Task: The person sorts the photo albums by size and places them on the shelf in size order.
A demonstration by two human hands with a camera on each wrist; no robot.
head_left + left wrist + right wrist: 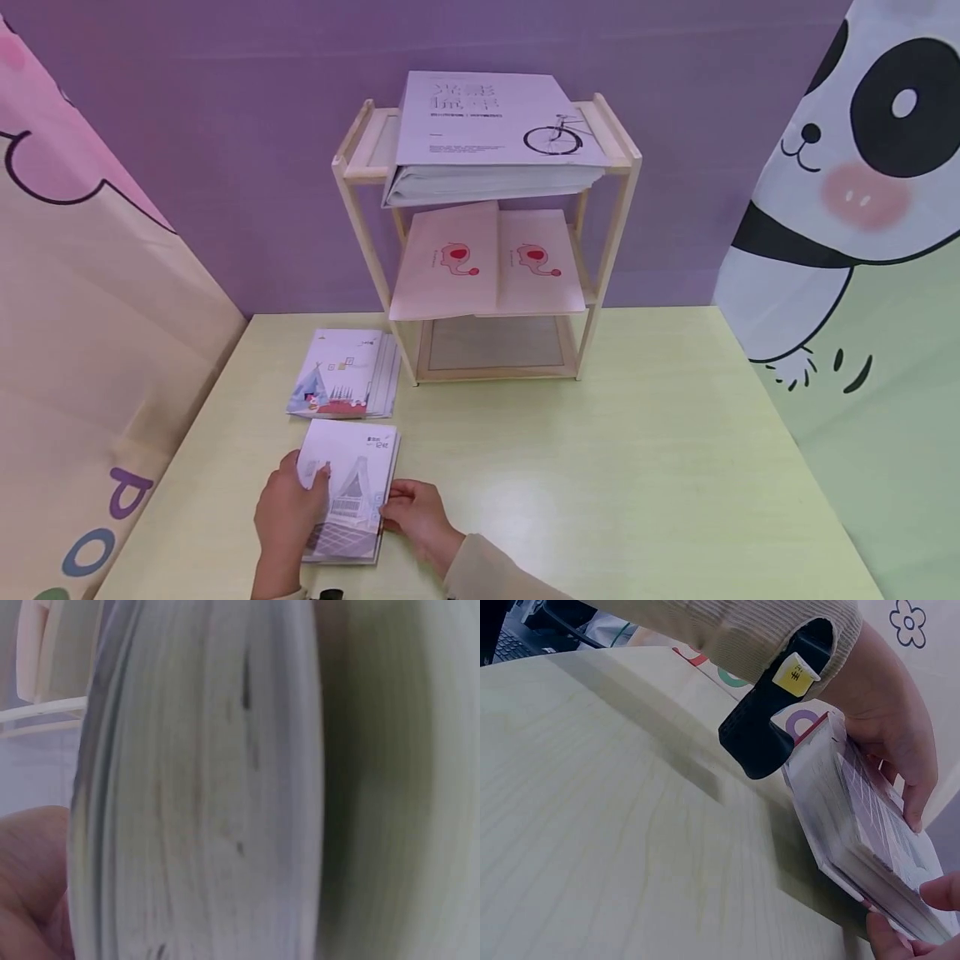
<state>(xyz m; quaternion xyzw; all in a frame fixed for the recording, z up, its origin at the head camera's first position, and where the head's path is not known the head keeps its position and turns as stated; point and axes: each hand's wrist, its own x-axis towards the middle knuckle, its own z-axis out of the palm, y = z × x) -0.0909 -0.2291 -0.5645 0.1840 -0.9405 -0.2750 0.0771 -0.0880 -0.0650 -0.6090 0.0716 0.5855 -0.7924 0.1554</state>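
Observation:
A thick stack of notebooks (347, 500), its top cover printed with a grey drawing, is between my two hands at the near left of the table. My left hand (288, 507) grips its left side, thumb lying over the cover. On the right edge, my right hand (422, 518) pinches the stack; in the right wrist view its thumb is above and its fingers are below the notebooks (855, 825). The left wrist view is mostly filled by blurred page edges (202, 787), with part of my left hand (31, 881) beside them.
Just beyond lies a fanned pile of notebooks (341, 375) with a tent picture. A wooden rack (617, 225) stands at the back, holding a large bicycle-cover book (480, 125) and pink elephant-print folders (450, 283). Printed curtains (885, 375) flank the pale table (637, 467).

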